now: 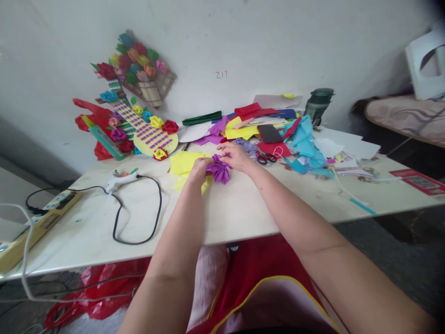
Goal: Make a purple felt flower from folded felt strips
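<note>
A purple folded paper flower (219, 170) lies on the pale table (243, 208) a little beyond its middle. My left hand (199, 170) is closed on the flower's left side. From the right, my right hand (236, 156) pinches the flower's top with curled fingers. Yellow paper sheets (184, 163) lie under and to the left of the flower. Black-handled scissors (267, 158) rest just right of my right hand.
A white glue gun (120, 180) with a black cord, and a power strip (41, 220), lie at the left. Paper-flower crafts (139, 125) lean on the wall. Coloured paper scraps (299, 139), a phone (269, 133) and a dark bottle (318, 105) crowd the far right.
</note>
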Action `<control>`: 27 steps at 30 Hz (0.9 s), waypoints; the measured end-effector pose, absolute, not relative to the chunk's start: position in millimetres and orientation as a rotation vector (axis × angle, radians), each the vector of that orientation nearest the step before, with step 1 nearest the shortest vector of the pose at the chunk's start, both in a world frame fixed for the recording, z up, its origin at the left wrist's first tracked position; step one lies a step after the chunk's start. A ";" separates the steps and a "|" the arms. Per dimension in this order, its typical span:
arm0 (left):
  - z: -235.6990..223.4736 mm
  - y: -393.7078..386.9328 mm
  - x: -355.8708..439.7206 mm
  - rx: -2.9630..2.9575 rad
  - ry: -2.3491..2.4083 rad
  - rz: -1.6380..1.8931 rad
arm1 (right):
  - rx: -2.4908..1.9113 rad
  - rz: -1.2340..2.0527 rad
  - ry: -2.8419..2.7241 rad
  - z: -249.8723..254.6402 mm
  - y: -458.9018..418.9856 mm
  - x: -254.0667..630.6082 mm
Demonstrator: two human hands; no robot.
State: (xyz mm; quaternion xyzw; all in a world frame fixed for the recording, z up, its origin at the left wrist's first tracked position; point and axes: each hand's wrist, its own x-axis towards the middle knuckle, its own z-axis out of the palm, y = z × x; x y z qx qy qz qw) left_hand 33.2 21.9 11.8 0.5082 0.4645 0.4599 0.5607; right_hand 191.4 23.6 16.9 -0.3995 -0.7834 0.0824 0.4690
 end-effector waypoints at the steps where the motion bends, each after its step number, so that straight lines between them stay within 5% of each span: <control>1: 11.5 22.3 33.1 1.205 1.080 1.079 | -0.978 0.205 -1.920 17.2 23.3 191.7; 27: 9.4 23.9 31.9 1.304 1.047 1.056 | -0.827 0.239 -2.119 20.9 19.5 194.4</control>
